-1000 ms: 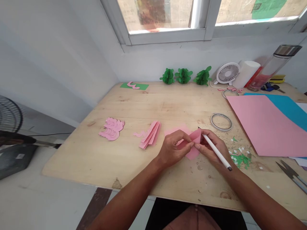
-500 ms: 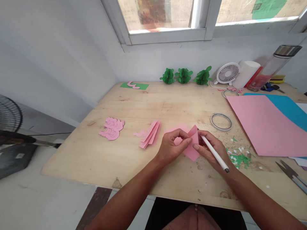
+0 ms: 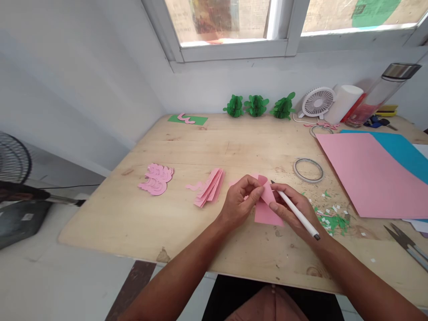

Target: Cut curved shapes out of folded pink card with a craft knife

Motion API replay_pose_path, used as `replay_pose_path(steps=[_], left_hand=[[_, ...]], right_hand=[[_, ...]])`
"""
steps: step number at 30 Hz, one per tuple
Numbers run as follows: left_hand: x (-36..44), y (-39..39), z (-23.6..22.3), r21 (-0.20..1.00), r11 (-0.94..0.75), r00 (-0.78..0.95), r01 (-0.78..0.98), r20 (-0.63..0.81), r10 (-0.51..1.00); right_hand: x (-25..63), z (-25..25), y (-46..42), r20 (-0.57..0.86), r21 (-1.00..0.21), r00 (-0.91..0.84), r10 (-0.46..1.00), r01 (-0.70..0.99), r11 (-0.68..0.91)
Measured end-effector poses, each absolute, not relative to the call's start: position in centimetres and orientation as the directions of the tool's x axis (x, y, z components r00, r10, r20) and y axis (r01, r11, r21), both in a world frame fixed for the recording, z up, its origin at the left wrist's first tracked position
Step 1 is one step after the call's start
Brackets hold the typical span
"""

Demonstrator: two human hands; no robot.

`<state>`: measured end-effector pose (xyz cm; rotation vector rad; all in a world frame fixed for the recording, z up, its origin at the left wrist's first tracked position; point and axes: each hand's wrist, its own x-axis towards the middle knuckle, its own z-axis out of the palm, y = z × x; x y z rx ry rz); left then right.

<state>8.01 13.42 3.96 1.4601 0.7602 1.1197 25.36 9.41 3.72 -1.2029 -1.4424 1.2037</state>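
Between my two hands is a piece of pink paper point(image 3: 268, 215), bent over at its top. My left hand point(image 3: 241, 199) pinches its upper left part between thumb and fingers. My right hand point(image 3: 294, 203) grips its right side and also carries a white pen point(image 3: 299, 215), tip pointing up and left, dark end toward my wrist. Part of another pink sheet lies behind my left hand, mostly hidden. To the left are a folded stack of pink strips point(image 3: 210, 187) and a pile of pink scalloped cutouts point(image 3: 156, 179).
Right of my hands lie a tape roll point(image 3: 308, 170), green and white scraps point(image 3: 334, 220), scissors point(image 3: 409, 245) and large pink sheets point(image 3: 374, 174). Along the wall stand green paper figures point(image 3: 256, 106), a small white fan point(image 3: 317, 101) and a bottle point(image 3: 381, 96). Green card point(image 3: 200, 120) lies far left.
The pink paper has turned in my fingers, its top bending over and its lower part showing as a flatter rectangle. My hands have shifted only slightly; the pen stays in my right hand.
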Motion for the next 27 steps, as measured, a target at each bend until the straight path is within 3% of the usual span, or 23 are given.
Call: replay_pose_path(steps=[5, 12, 27], left_hand=[[8.12, 13.25, 4.09, 0.974, -0.164, 0.379, -0.157, 0.212, 0.901], [8.24, 13.07, 3.93, 0.980, -0.097, 0.424, -0.172, 0.162, 0.891], [8.20, 13.25, 4.00, 0.970, 0.020, 0.475, -0.242, 0.100, 0.874]], right_hand=[[25.27, 3.98, 9.37, 0.017, -0.994, -0.169, 0.985, 0.101, 0.034], [25.40, 3.98, 9.53, 0.005, -0.973, -0.142, 0.990, 0.229, 0.037], [25.80, 3.15, 9.43, -0.093, -0.994, -0.106, 0.990, 0.062, -0.087]])
